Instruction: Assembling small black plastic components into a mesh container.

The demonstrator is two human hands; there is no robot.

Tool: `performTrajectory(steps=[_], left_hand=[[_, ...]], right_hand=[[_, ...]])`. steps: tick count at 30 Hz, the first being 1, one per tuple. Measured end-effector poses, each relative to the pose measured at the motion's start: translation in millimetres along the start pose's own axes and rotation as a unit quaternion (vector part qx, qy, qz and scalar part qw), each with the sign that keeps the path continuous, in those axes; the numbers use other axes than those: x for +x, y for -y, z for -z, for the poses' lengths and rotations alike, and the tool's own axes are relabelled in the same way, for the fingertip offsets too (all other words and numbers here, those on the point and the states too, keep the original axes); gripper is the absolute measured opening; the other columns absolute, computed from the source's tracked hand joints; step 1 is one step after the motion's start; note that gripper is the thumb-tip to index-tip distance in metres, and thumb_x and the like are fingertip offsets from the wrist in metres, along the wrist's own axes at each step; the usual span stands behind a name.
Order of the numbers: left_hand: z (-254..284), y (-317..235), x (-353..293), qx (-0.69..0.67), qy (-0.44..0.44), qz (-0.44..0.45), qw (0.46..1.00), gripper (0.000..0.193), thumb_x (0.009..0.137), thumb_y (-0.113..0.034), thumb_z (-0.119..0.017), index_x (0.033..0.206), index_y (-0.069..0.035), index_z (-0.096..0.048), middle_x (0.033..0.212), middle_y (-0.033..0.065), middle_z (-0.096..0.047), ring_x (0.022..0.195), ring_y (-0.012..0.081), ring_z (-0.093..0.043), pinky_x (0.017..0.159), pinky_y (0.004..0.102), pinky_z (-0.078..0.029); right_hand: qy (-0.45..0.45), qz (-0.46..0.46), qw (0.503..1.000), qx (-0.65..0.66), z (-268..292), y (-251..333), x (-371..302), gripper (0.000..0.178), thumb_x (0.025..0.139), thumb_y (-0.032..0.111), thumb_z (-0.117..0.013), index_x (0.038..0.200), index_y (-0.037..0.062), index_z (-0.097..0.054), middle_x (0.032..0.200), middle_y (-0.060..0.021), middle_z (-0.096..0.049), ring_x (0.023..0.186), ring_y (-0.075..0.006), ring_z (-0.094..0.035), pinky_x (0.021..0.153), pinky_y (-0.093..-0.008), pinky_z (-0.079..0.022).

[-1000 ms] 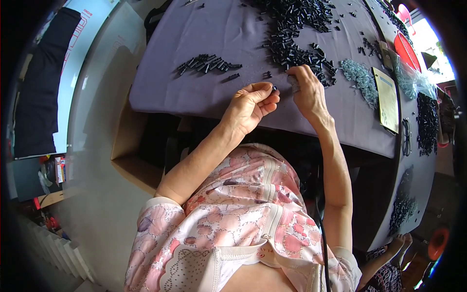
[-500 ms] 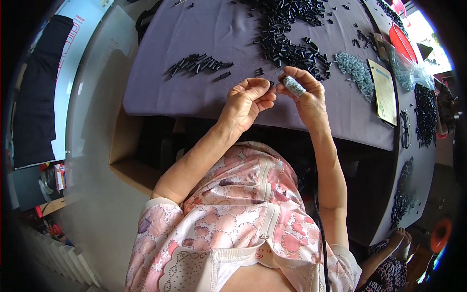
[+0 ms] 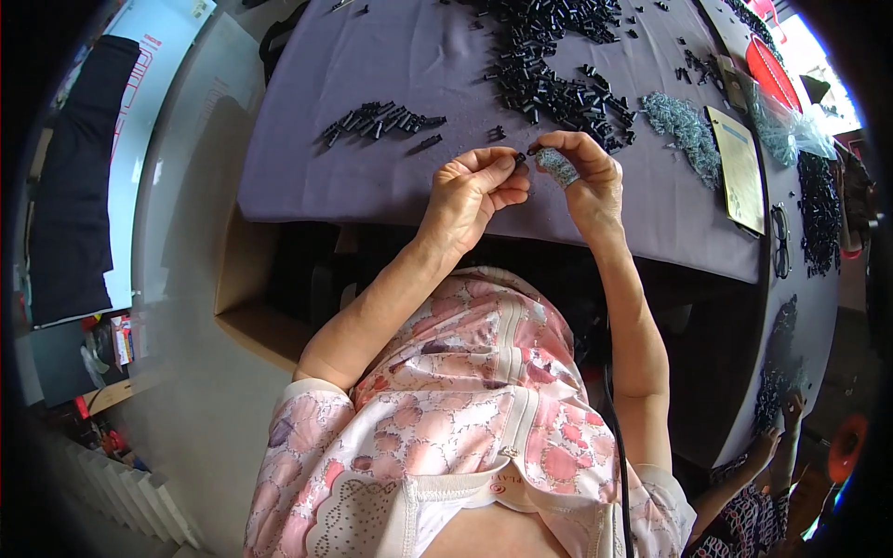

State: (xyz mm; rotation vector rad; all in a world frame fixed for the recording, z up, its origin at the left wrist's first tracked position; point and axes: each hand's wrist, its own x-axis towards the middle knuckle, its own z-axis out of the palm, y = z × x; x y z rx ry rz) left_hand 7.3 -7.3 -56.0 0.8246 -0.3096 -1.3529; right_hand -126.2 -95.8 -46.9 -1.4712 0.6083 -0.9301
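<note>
My left hand is closed in a pinch on a small black tubular piece, held just above the table's near edge. Facing it, my right hand has its thumb and forefinger drawn together close to that piece. A grey speckled wrap covers the right thumb. Something tiny and dark shows at the right fingertips, too small to name. Beyond my hands lies a large heap of short black tubes. To the left is a smaller group of black pieces, with a single one beside it.
Small grey translucent parts lie right of the heap, beside a yellowish card. Eyeglasses, a clear plastic bag and a red basket are farther right. Another person's hands work at lower right. A cardboard box stands below the table.
My right thumb and forefinger have shifted slightly left and changed angle, close to the left fingertips. The black piece in my left hand shows more. The other person's hands have moved up toward dark parts.
</note>
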Motion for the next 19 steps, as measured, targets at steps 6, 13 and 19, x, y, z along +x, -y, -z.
performTrajectory(steps=[6,13,19], left_hand=[[-1,-2,-1,0.026,0.002,-0.021,0.999,0.013,0.086,-0.01,-0.06,0.097,-0.003,-0.062,0.083,0.0094,-0.065,0.068,0.0151,-0.062,0.065,0.0269,-0.052],[-7,-8,-5,0.069,0.003,-0.032,0.997,0.013,0.085,-0.011,-0.061,0.096,-0.003,-0.063,0.081,0.0091,-0.065,0.064,0.0136,-0.061,0.06,0.0251,-0.05],[-11,-10,-6,0.082,0.0,-0.052,0.995,0.013,0.084,-0.01,-0.062,0.094,0.0,-0.062,0.079,0.0101,-0.065,0.061,0.0143,-0.062,0.055,0.0247,-0.051]], right_hand=[[0.019,0.003,1.0,0.022,1,0,-2,0.035,0.073,-0.022,-0.042,0.096,-0.0022,-0.06,0.091,-0.0033,-0.062,0.088,-0.0101,-0.058,0.081,-0.0224,-0.046],[0.025,-0.001,1.0,-0.007,1,3,-3,0.039,0.071,-0.022,-0.04,0.096,-0.0018,-0.061,0.089,-0.003,-0.063,0.086,-0.0092,-0.058,0.081,-0.0218,-0.045],[0.027,0.016,0.999,-0.033,4,7,-3,0.039,0.071,-0.021,-0.04,0.096,-0.0002,-0.061,0.09,-0.0024,-0.064,0.087,-0.008,-0.058,0.08,-0.0206,-0.045]])
